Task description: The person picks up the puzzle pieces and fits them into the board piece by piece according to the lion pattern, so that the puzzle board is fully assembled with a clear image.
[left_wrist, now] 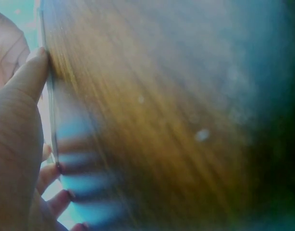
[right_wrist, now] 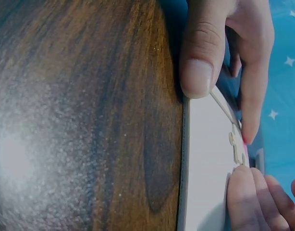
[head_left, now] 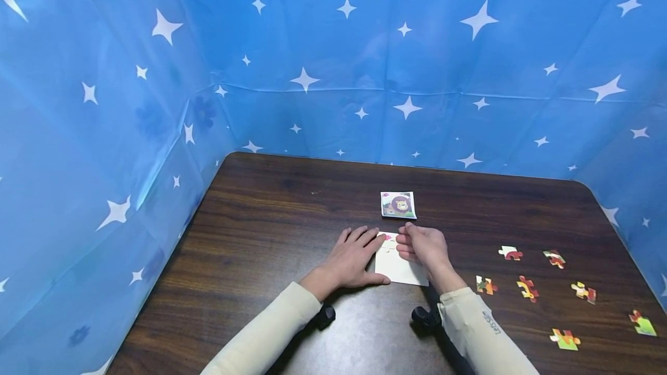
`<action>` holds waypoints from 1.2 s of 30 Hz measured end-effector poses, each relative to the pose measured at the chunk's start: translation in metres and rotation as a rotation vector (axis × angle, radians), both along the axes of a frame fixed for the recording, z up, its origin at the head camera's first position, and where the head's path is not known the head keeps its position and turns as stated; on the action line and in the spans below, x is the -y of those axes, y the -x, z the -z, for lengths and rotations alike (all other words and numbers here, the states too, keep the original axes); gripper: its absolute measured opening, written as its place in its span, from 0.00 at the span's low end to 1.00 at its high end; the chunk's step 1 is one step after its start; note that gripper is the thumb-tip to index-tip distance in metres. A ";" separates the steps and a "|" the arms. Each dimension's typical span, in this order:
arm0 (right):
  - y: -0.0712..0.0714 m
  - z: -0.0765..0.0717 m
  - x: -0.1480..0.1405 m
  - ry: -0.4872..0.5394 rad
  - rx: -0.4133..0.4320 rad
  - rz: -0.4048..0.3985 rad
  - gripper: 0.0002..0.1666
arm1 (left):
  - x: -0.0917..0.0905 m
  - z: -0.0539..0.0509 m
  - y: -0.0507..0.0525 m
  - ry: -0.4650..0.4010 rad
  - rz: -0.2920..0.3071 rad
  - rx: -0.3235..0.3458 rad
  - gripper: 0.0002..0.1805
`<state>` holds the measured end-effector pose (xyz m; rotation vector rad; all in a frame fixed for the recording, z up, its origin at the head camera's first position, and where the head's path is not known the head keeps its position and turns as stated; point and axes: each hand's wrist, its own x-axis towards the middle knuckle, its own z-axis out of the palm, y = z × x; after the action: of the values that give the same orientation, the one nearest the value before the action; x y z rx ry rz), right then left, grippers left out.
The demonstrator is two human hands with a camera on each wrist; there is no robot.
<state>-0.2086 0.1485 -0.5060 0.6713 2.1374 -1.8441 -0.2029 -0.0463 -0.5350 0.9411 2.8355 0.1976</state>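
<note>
A white square puzzle board (head_left: 398,272) lies on the table in the head view, with a pink-marked puzzle piece (right_wrist: 239,149) set near its far edge. My left hand (head_left: 351,258) rests along the board's left side, fingers spread, thumb at the near left corner. Over the board's far right part is my right hand (head_left: 428,250); in the right wrist view its fingers (right_wrist: 246,192) touch the board beside the piece, the thumb apart from them. I see nothing held between them. The left wrist view shows mostly tabletop, with the left thumb (left_wrist: 34,72) at the board's edge.
A small picture card with a lion (head_left: 398,205) lies just beyond the board. Several loose puzzle pieces (head_left: 527,288) are scattered on the right of the dark wooden table (head_left: 250,219). A blue star-patterned curtain (head_left: 333,45) stands behind and at the left.
</note>
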 end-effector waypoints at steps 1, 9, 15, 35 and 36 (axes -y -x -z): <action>0.000 0.000 0.000 0.002 -0.002 -0.004 0.24 | 0.000 0.000 0.000 0.004 0.001 -0.001 0.53; 0.000 0.000 -0.002 0.018 -0.022 -0.023 0.24 | -0.002 -0.003 0.000 0.026 0.001 -0.001 0.53; -0.002 -0.003 -0.008 0.014 -0.023 -0.017 0.24 | -0.005 -0.006 -0.001 0.066 0.024 -0.020 0.53; -0.001 -0.036 -0.104 0.058 -0.075 0.047 0.31 | -0.001 -0.011 -0.001 0.106 0.055 -0.082 0.53; 0.000 -0.040 -0.111 0.081 -0.087 0.055 0.31 | 0.000 -0.011 0.000 0.101 0.053 -0.085 0.53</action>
<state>-0.2087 0.2599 -0.4665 0.6493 2.1036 -2.0112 -0.2027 -0.0460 -0.5239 1.0247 2.8613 0.0083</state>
